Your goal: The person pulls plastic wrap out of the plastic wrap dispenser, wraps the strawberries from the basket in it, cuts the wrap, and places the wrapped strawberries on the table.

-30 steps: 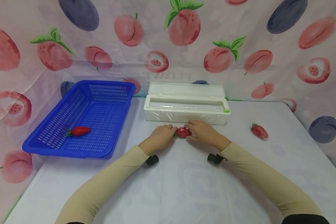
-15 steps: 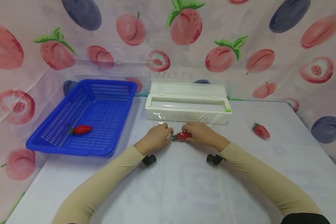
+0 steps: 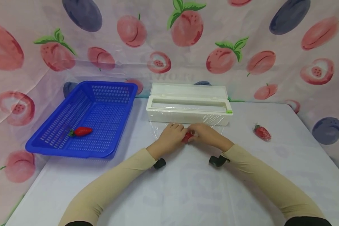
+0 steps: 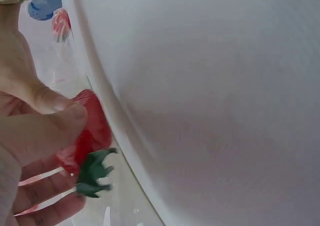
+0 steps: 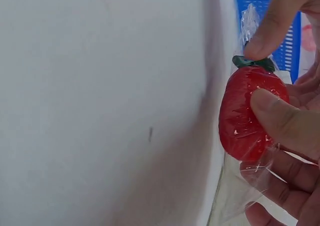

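Observation:
Between my two hands is a red strawberry (image 3: pixel 187 137) with green leaves, covered in clear plastic wrap. My left hand (image 3: pixel 170 136) has its thumb on the strawberry's leafy side, its fingers underneath. From the other side my right hand (image 3: pixel 207 135) grips it between thumb and fingers. In the right wrist view the wrap (image 5: pixel 248 24) bunches beyond the leaves, and a loose flap hangs from the opposite end. The hands hide most of the strawberry in the head view. Just behind them, clear film (image 3: pixel 155 128) hangs from a white plastic-wrap dispenser (image 3: pixel 186 118) with its lid up.
A blue plastic basket (image 3: pixel 101 154) stands at the left with one unwrapped strawberry (image 3: pixel 83 131) inside. On the white table (image 3: pixel 192 194) at the right lies a wrapped strawberry (image 3: pixel 262 132). A fruit-print cloth (image 3: pixel 186 56) hangs behind the table.
My left hand pulled back left from the strawberry's leafy end, then came right again and over it. Film in front of the dispenser shows more. The right hand has barely moved.

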{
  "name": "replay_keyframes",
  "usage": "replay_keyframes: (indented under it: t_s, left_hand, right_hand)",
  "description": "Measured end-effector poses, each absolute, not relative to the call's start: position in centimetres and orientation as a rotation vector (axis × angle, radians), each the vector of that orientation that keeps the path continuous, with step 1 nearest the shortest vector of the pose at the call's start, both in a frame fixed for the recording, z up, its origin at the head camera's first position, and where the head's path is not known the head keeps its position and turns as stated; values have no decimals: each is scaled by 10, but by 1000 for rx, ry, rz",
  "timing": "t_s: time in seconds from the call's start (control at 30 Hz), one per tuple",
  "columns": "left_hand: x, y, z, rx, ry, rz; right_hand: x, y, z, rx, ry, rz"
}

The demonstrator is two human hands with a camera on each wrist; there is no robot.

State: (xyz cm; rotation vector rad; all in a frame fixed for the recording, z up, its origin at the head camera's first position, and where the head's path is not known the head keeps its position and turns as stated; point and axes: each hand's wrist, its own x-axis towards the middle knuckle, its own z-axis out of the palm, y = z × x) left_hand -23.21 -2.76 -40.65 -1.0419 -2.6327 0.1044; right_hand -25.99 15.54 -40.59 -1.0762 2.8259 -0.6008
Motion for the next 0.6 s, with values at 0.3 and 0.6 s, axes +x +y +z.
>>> replay_keyframes:
  t_s: [0.3, 0.6]
  left_hand:
    - [-231, -24, -405, -1002, -2543, 64]
    - [-230, -28, -399, -970, -2687, -29]
  right_hand:
    - [-255, 162, -401, -974, 2771, -790]
    - [-243, 166, -394, -1349, 3115, -356]
